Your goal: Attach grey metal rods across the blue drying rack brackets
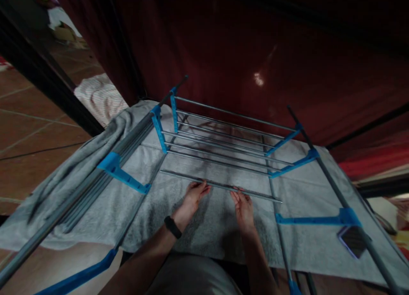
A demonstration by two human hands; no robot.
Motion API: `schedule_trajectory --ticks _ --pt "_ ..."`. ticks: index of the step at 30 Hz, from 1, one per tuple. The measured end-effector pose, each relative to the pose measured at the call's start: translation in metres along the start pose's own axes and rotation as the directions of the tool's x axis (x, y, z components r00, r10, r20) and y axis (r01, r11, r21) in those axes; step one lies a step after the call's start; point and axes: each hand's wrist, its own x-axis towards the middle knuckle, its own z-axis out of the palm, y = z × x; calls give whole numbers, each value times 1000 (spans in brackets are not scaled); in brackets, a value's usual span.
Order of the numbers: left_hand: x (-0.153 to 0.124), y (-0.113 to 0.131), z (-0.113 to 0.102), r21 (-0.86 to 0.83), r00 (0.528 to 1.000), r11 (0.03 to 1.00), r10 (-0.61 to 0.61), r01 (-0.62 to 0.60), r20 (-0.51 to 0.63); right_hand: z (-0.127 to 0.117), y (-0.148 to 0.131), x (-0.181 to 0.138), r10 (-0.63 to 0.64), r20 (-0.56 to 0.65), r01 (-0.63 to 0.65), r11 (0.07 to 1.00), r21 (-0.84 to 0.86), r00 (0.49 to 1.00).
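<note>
Rod of thin, straight grey metal (pixel 220 185) is lying loose across a pale grey towel (pixel 207 231), just before a blue-bracketed drying rack (pixel 159 126); left hand (pixel 192 198) and right hand (pixel 243 209) are touching it with extended fingertips, grasp indeterminable.

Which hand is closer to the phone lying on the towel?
Right. The right hand touches the thin metal rod, with the phone off to its right; the left hand is farther left along the same rod.
</note>
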Motion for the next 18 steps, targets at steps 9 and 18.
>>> schedule_trajectory --ticks 9,18 --pt "-2 6 2 8 1000 1000 12 -12 -20 9 -3 0 87 -116 -78 994 78 989" --pt "-3 8 4 7 999 1000 15 -15 -41 10 -7 6 167 -122 -141 971 195 978"
